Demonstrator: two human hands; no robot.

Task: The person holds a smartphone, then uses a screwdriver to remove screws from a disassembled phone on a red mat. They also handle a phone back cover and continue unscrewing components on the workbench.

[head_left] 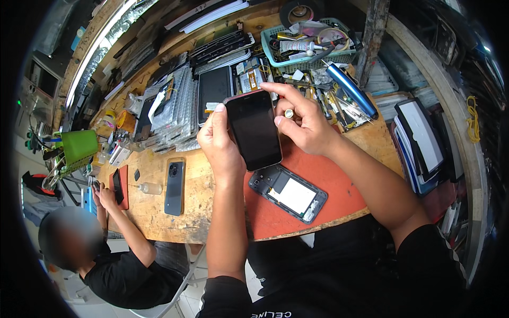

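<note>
A dark-screened smartphone (255, 130) is held up, tilted, above the red mat (339, 185). My left hand (218, 140) is closed round its left edge, thumb at the upper left corner. My right hand (305, 116) grips the other side, index finger at the top right corner and thumb by the right edge. A small round gold-coloured piece with a pale centre shows at its curled fingers; whether it is a ring I cannot tell. Below the phone, a grey phone housing (313, 204) with a white rectangle inside lies on the mat, its upper end partly covered.
Another dark phone (174, 186) lies left on the wooden bench, near a small clear bottle (150, 188). At the far left a person (122, 265) handles something small. Behind are stacked screens (214, 93), a turquoise basket (286, 66) of tools and a blue cylindrical tool (351, 91).
</note>
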